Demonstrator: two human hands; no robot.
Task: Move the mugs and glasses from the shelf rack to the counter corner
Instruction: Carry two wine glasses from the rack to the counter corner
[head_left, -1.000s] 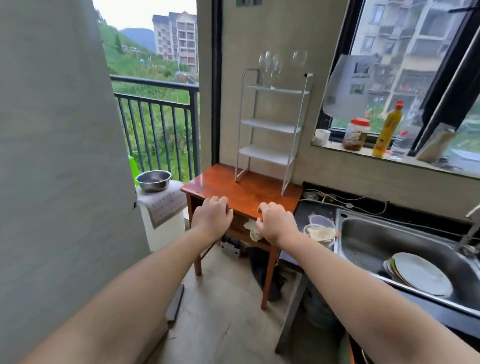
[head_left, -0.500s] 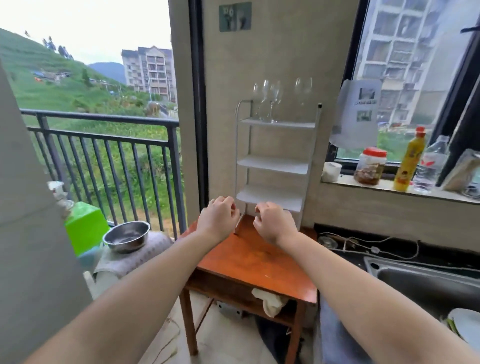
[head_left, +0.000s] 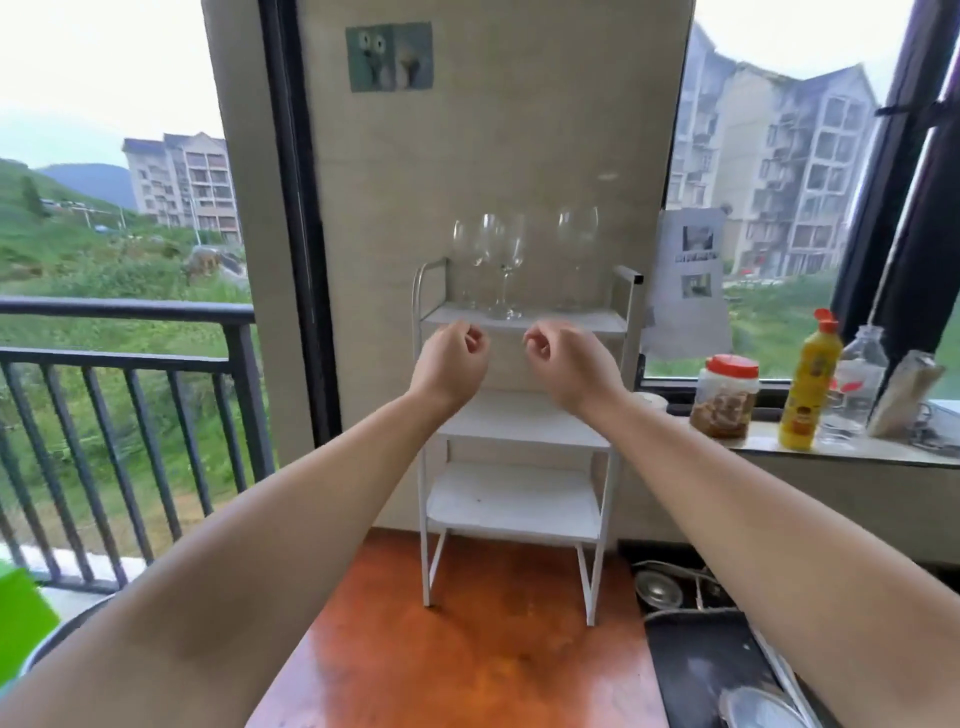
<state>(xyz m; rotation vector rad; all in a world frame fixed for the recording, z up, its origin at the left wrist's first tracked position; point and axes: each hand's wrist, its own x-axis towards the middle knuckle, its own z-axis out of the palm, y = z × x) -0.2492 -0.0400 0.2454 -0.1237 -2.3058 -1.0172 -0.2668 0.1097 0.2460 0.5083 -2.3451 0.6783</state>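
Centrally, a white rack (head_left: 519, 441) stands on the table (head_left: 467, 665). Glasses (head_left: 506, 260) occupy its top shelf, at 12 o'clock from both hands. Left hand (head_left: 451, 364) and right hand (head_left: 563, 361) hover below, fingers curled, grasping nothing.

a home kitchen: wine glasses (head_left: 511, 260) on a white rack (head_left: 519, 415), jar (head_left: 723, 395) and sauce bottle (head_left: 808, 384) on the windowsill (head_left: 841, 452).
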